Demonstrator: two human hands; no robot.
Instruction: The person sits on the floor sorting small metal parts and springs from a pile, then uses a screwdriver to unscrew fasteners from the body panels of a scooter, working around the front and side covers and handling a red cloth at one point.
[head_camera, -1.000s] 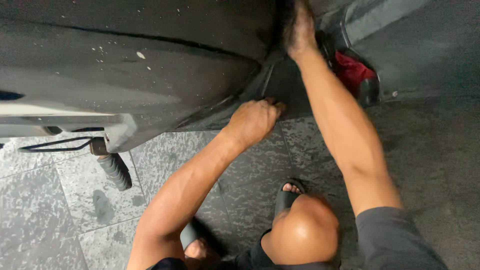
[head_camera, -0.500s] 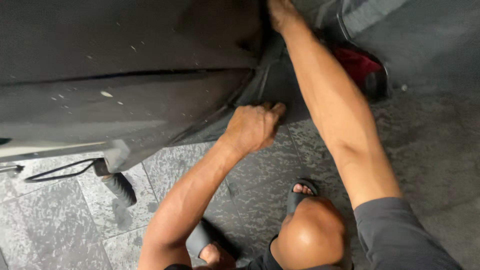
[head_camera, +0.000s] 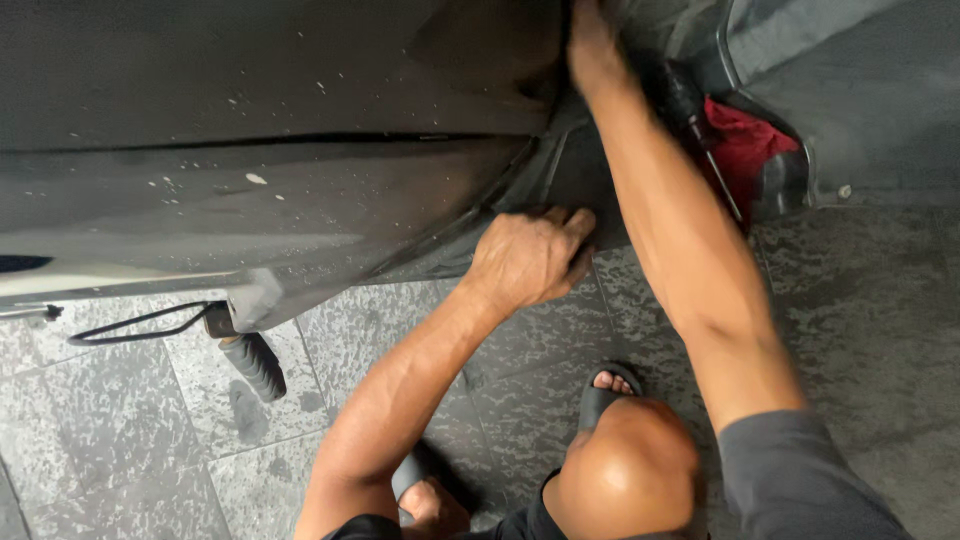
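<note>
In the head view, no package, label or sign could be made out. There was one dark grey body panel (head_camera: 280, 150), flecked with pale spots; one red cloth (head_camera: 745, 150); one screwdriver (head_camera: 700, 125) with a dark handle and thin shaft lying across that cloth; one black footpeg (head_camera: 255, 365); and one thin black cable (head_camera: 140, 325) looped beside the peg. Two sandalled feet showed on the grey tiled floor (head_camera: 880, 330), with one bare knee (head_camera: 630, 470) between the arms.

The left hand (head_camera: 530, 260) was curled, knuckles up, its grip clenched on the dark lower edge trim (head_camera: 560, 170) where the panel ended; the forearm ran down and left from it. Up and to the right of that grip, the right hand (head_camera: 592, 45) reached far forward on a straight arm, pressed against the panel's rear edge. Its fingers vanished into shadow, so I cannot tell whether its grip was clenched or released. The cloth and screwdriver lay just right of the right forearm, and the footpeg lay well left of the left grip and below it.
</note>
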